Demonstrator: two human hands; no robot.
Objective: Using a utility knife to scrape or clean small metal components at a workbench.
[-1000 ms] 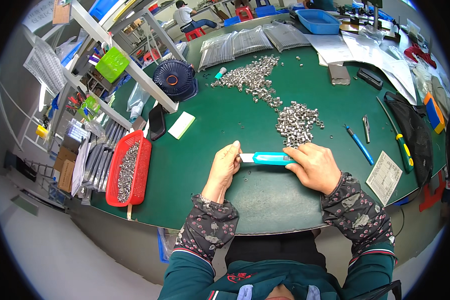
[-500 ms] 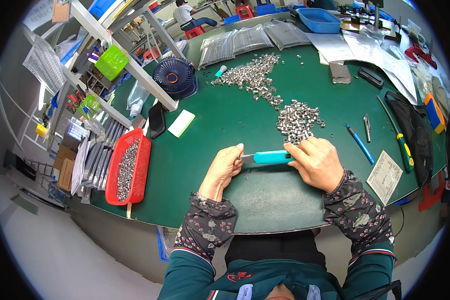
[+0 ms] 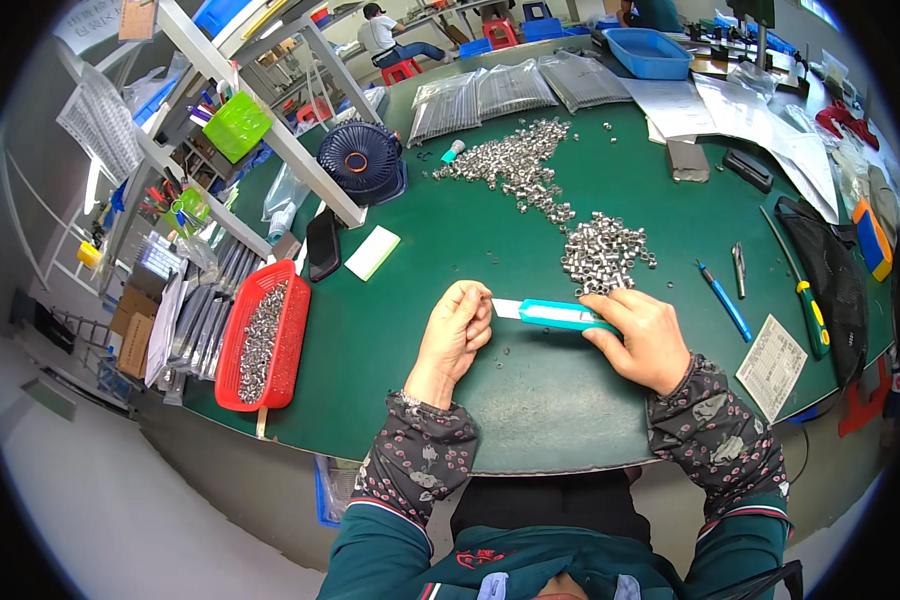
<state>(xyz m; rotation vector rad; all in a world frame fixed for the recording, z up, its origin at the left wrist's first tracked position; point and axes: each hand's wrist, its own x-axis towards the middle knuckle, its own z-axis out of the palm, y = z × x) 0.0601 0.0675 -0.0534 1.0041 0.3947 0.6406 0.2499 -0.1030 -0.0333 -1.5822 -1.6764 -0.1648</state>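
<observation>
Left hand [image 3: 455, 335]: fingers [image 3: 478, 300] curled and pinched at the white end of a teal-and-white tool [image 3: 555, 315]; whether a small part sits between the fingertips cannot be told. Right hand [image 3: 645, 335]: fingers [image 3: 610, 322] wrapped over the teal end of the same tool, grasping it. The tool lies level, just above the green bench [image 3: 450, 250], spanning the gap between both hands, near the front edge.

Just beyond the right hand: a pile of small metal sleeves [image 3: 602, 250], touching distance from the knuckles. A second, longer scatter of the same parts [image 3: 515, 165] runs up and away from it.

Right of the right hand: blue pen [image 3: 725, 300], metal tweezers [image 3: 738, 268], a printed slip of paper [image 3: 772, 365], a green-handled screwdriver [image 3: 805, 295].

Left of the left hand, well apart: red mesh basket [image 3: 288, 310] holding more metal parts, at the bench's left edge. Further back: a white card [image 3: 372, 252], a black phone [image 3: 322, 243], a dark blue round fan [image 3: 358, 160].

Far side: clear bags of parts [image 3: 510, 90] and a blue tray [image 3: 648, 50].
</observation>
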